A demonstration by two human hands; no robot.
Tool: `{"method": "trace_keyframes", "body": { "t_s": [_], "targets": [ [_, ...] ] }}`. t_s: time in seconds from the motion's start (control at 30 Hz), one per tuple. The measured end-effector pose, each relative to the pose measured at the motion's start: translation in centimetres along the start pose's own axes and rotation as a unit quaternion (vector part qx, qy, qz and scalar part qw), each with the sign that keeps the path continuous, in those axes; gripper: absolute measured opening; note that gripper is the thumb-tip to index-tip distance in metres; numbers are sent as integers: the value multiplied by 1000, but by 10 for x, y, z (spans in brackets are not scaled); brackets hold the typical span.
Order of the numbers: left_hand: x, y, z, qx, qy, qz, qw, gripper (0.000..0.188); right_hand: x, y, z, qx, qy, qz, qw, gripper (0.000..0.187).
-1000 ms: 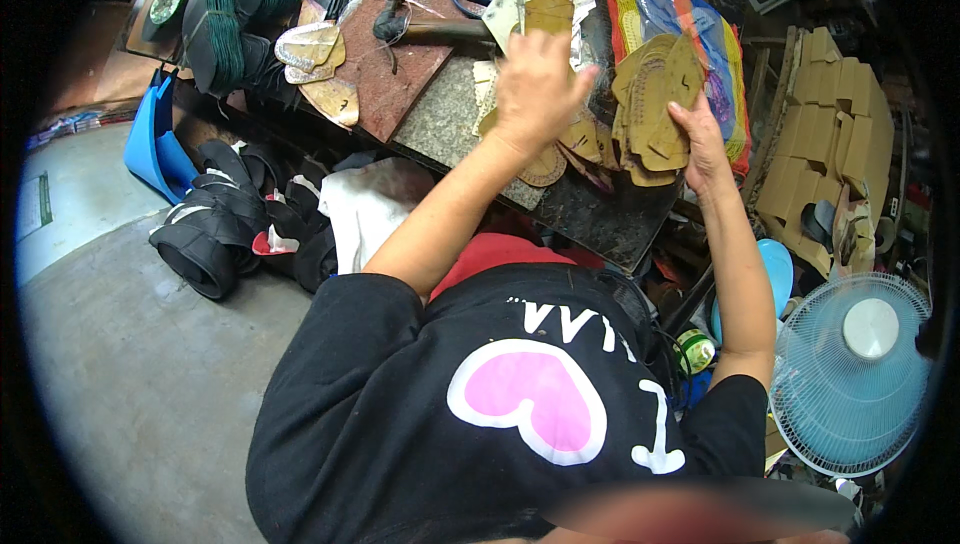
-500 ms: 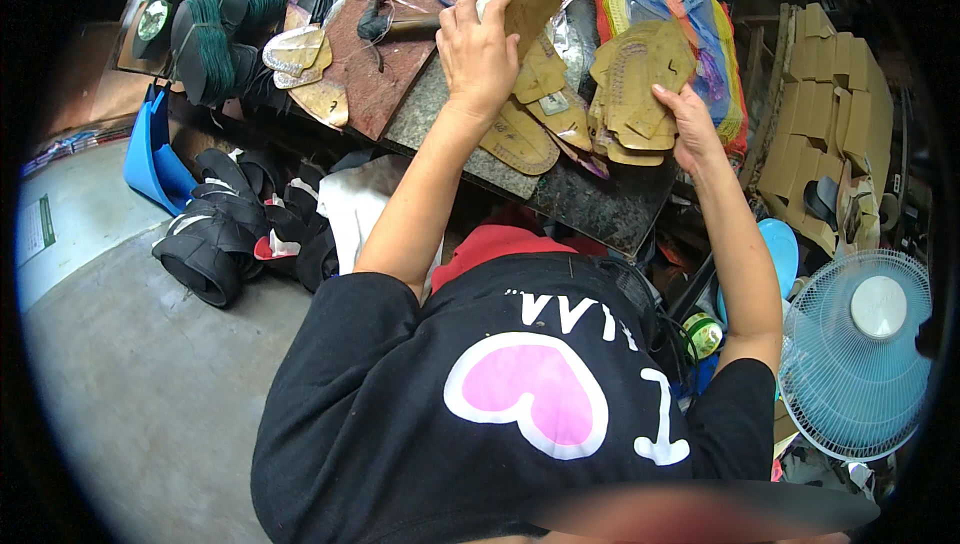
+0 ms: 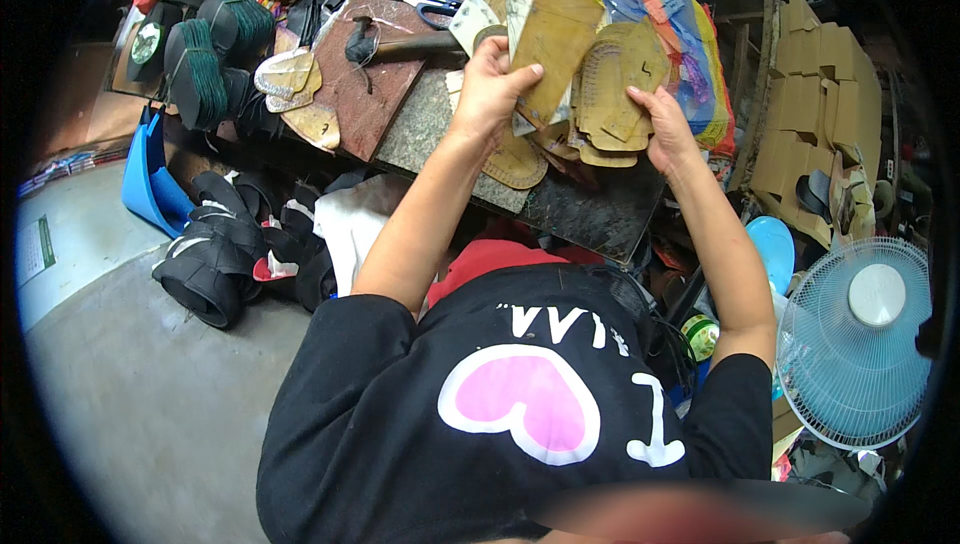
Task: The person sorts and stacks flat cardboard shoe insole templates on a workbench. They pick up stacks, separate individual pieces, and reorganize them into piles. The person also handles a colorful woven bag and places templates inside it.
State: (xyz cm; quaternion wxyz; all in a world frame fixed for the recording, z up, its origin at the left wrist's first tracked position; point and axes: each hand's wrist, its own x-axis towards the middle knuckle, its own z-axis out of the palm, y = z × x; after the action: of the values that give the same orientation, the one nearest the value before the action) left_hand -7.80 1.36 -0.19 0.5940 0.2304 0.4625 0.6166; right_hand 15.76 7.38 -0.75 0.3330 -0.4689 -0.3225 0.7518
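My left hand (image 3: 486, 96) is closed on several card pattern pieces, the front one a brown, roughly rectangular card (image 3: 560, 49) with pale ones behind it. To its right, my right hand (image 3: 667, 130) grips the edge of a stack of tan sole-shaped patterns (image 3: 610, 79), thumb on top. More tan patterns (image 3: 515, 162) lie on the worktop beneath my left hand. A hammer (image 3: 405, 47) rests on a reddish board (image 3: 375, 109) left of that hand. Behind the hammer lie scissors (image 3: 425, 2) with dark blue handles.
Green cord wraps dark rolls (image 3: 198, 74) at the far left, near pale sole-shaped pieces (image 3: 290, 79). A striped bag (image 3: 690, 54) lies right of the patterns. Cardboard boxes (image 3: 805, 124) and a fan (image 3: 850, 344) stand on the right. Black shoe-like pieces (image 3: 210, 264) are heaped below the bench.
My left hand has gathered more pattern pieces and brought them right and nearer, beside the stack. My right hand keeps hold of its stack, slightly shifted left.
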Motion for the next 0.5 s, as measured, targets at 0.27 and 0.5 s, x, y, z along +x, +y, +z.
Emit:
{"method": "trace_keyframes", "body": {
  "t_s": [0.27, 0.5],
  "targets": [
    [1, 9, -11, 19, 74, 43, 996, 31, 1, -1, -10, -7, 20, -19, 1000, 37],
    [16, 57, -58, 28, 129, 123, 984, 27, -2, -14, 3, -71, -22, -2, 997, 42]
  ]
}}
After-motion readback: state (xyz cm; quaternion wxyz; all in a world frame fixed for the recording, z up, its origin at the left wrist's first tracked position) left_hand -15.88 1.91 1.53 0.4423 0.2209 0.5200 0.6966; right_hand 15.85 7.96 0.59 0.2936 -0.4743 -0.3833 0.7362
